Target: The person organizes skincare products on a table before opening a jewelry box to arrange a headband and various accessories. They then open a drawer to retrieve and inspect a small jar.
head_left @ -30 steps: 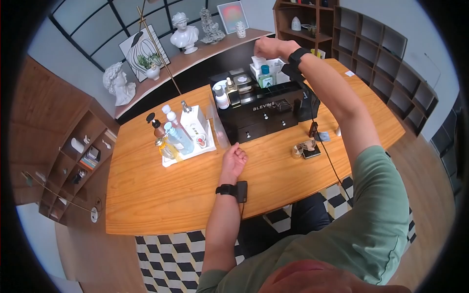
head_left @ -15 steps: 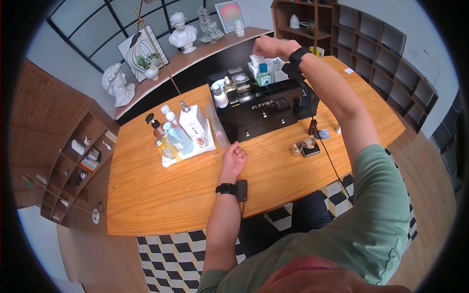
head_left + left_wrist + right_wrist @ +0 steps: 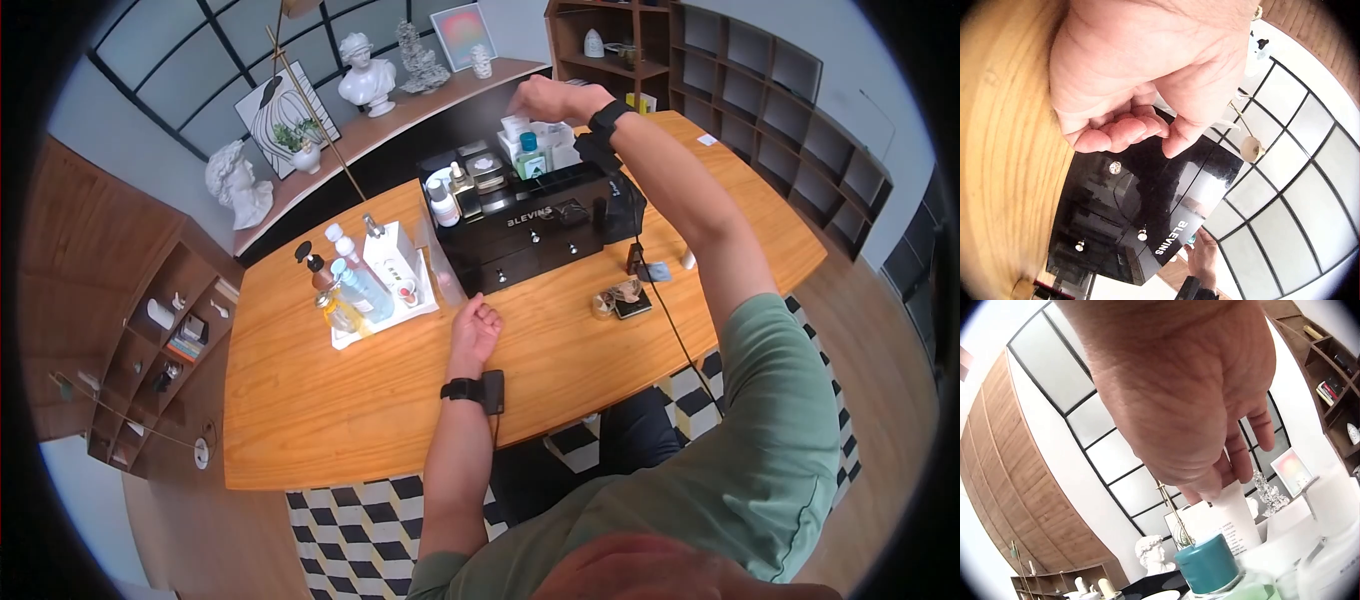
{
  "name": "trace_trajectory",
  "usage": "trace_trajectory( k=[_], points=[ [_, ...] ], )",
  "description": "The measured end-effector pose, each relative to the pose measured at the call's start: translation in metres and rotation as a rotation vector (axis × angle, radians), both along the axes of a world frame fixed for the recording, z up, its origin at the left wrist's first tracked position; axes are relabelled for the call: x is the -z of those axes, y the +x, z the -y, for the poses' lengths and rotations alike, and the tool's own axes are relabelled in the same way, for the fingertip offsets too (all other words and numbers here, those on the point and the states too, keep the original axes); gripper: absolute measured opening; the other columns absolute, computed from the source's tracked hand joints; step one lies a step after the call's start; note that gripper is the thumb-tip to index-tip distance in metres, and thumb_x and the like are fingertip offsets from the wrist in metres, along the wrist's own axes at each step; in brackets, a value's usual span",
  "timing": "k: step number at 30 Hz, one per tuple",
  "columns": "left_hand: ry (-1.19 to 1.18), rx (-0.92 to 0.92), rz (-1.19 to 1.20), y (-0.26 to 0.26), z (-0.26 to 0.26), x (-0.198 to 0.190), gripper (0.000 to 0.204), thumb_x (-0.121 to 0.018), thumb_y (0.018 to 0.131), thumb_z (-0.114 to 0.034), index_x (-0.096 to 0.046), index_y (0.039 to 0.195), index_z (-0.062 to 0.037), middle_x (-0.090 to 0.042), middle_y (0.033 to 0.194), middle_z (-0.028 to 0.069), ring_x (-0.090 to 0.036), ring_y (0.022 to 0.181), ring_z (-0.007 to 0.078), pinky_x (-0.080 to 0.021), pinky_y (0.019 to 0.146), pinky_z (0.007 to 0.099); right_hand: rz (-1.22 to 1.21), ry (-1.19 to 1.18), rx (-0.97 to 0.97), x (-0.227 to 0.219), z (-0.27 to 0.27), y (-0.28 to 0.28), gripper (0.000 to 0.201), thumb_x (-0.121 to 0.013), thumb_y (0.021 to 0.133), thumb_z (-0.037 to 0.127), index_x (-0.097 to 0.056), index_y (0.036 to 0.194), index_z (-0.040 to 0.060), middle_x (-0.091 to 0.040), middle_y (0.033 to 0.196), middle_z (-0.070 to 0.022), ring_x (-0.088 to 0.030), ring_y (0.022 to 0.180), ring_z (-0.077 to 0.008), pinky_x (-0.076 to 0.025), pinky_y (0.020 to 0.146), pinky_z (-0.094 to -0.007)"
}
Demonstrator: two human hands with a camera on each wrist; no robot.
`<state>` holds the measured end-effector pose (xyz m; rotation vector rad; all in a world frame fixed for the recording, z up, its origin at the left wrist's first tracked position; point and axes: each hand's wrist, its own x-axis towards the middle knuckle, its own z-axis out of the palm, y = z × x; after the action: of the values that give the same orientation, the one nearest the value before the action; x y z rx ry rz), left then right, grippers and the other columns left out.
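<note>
My left hand [image 3: 475,333] rests on the table, palm turned up, fingers loosely curled and holding nothing. It lies by the front left corner of a black drawer organizer [image 3: 482,253] marked BLEVINS. Over the organizer's back, my right hand [image 3: 555,100] reaches out with its fingers pointing down. In the right wrist view its fingertips are right at the top of a white printed container [image 3: 1244,528]. A bottle with a teal cap [image 3: 1207,564] stands just in front. Several bottles, including a white one [image 3: 443,203], share the organizer's top.
Left of the organizer, a white tray [image 3: 345,341] carries pump bottles, a blue bottle [image 3: 362,292] and a white box [image 3: 397,258]. Sunglasses [image 3: 626,290] and a small black box [image 3: 634,306] lie at right. A black cable [image 3: 670,330] crosses the table edge.
The right hand's fingers have straightened some from a tighter curl, blurred at the tips, above the white container. The left hand stays in place. The head view has shifted slightly.
</note>
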<state>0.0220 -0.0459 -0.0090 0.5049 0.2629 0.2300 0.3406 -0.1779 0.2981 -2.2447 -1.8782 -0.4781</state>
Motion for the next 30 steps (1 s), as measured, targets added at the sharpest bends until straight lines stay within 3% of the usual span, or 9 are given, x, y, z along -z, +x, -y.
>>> trace_trajectory(
  k=[5, 11, 13, 15, 17, 20, 24, 27, 30],
  points=[
    [0.004, -0.011, -0.025, -0.002, 0.003, -0.006, 0.023, -0.066, 0.095, -0.017, -0.051, 0.079, -0.0148, -0.048, 0.066, -0.002, -0.047, 0.059, 0.0128, -0.042, 0.062, 0.0312, -0.006, 0.14, 0.081, -0.008, 0.048, -0.02, 0.027, -0.059, 0.093, 0.012, -0.071, 0.117, 0.0024, -0.068, 0.117, -0.02, -0.067, 0.102, -0.0377, -0.054, 0.09, -0.0415],
    [-0.025, 0.022, -0.019, 0.0, -0.002, 0.002, 0.024, -0.065, 0.097, -0.018, -0.049, 0.08, -0.0151, -0.046, 0.066, -0.002, -0.046, 0.06, 0.0126, -0.04, 0.062, 0.031, 0.018, 0.136, 0.127, -0.001, 0.171, -0.008, 0.023, -0.059, 0.092, 0.003, -0.073, 0.111, 0.0022, -0.073, 0.105, -0.018, -0.069, 0.097, -0.0347, -0.056, 0.085, -0.0403],
    [-0.022, 0.033, 0.009, -0.001, -0.002, 0.001, 0.024, -0.064, 0.097, -0.019, -0.049, 0.08, -0.0145, -0.046, 0.066, -0.002, -0.046, 0.061, 0.0127, -0.041, 0.064, 0.0311, -0.045, 0.086, 0.319, 0.007, 0.217, -0.011, 0.023, -0.058, 0.091, 0.0, -0.073, 0.109, 0.0007, -0.073, 0.104, -0.018, -0.07, 0.098, -0.0326, -0.057, 0.084, -0.0392],
    [-0.011, 0.035, 0.003, -0.002, 0.001, -0.003, 0.024, -0.064, 0.098, -0.02, -0.049, 0.08, -0.0143, -0.046, 0.066, -0.0021, -0.047, 0.063, 0.0129, -0.041, 0.065, 0.0312, -0.189, 0.142, 0.389, 0.032, 0.259, -0.004, 0.032, -0.051, 0.086, -0.001, -0.074, 0.109, 0.0011, -0.074, 0.101, -0.0185, -0.07, 0.095, -0.0353, -0.056, 0.084, -0.0403],
    [-0.002, 0.026, 0.011, -0.003, 0.001, -0.005, 0.023, -0.064, 0.097, -0.02, -0.05, 0.079, -0.0142, -0.046, 0.066, -0.0022, -0.047, 0.063, 0.013, -0.041, 0.065, 0.0316, -0.204, 0.059, 0.474, 0.055, 0.289, -0.005, 0.036, -0.056, 0.083, -0.001, -0.071, 0.116, 0.0001, -0.074, 0.107, -0.0181, -0.071, 0.099, -0.0296, -0.056, 0.089, -0.0379],
    [-0.017, 0.034, 0.007, -0.001, -0.002, 0.0, 0.023, -0.064, 0.097, -0.019, -0.05, 0.079, -0.0138, -0.046, 0.066, -0.0021, -0.047, 0.063, 0.0132, -0.04, 0.066, 0.0322, -0.361, -0.023, 0.612, 0.087, 0.315, -0.022, 0.052, -0.063, 0.078, 0.003, -0.064, 0.13, 0.0019, -0.07, 0.122, -0.015, -0.068, 0.11, -0.0274, -0.054, 0.094, -0.0378],
    [-0.01, 0.016, 0.013, -0.002, -0.001, -0.001, 0.023, -0.064, 0.097, -0.018, -0.049, 0.079, -0.0135, -0.045, 0.066, -0.0019, -0.046, 0.064, 0.0139, -0.04, 0.067, 0.0325, -0.491, -0.017, 0.624, 0.122, 0.334, -0.034, 0.054, -0.065, 0.076, 0.004, -0.063, 0.13, -0.0012, -0.069, 0.124, -0.0179, -0.067, 0.109, -0.028, -0.053, 0.097, -0.0387],
    [-0.007, 0.017, 0.013, -0.002, -0.002, -0.002, 0.023, -0.064, 0.097, -0.018, -0.049, 0.079, -0.0137, -0.046, 0.066, -0.0019, -0.046, 0.064, 0.0141, -0.04, 0.067, 0.0329, -0.552, -0.007, 0.637, 0.136, 0.339, -0.038, 0.052, -0.072, 0.077, 0.011, -0.066, 0.127, 0.0001, -0.071, 0.12, -0.0163, -0.067, 0.109, -0.0281, -0.053, 0.097, -0.0385],
    [0.005, 0.011, 0.021, -0.003, -0.001, -0.002, 0.023, -0.063, 0.097, -0.018, -0.05, 0.079, -0.0136, -0.046, 0.066, -0.0017, -0.046, 0.063, 0.0142, -0.04, 0.066, 0.0329, -0.513, 0.033, 0.568, 0.148, 0.345, -0.037, 0.032, -0.074, 0.084, 0.016, -0.074, 0.113, 0.0027, -0.074, 0.106, -0.0157, -0.07, 0.097, -0.0277, -0.054, 0.089, -0.0373]
  ],
)
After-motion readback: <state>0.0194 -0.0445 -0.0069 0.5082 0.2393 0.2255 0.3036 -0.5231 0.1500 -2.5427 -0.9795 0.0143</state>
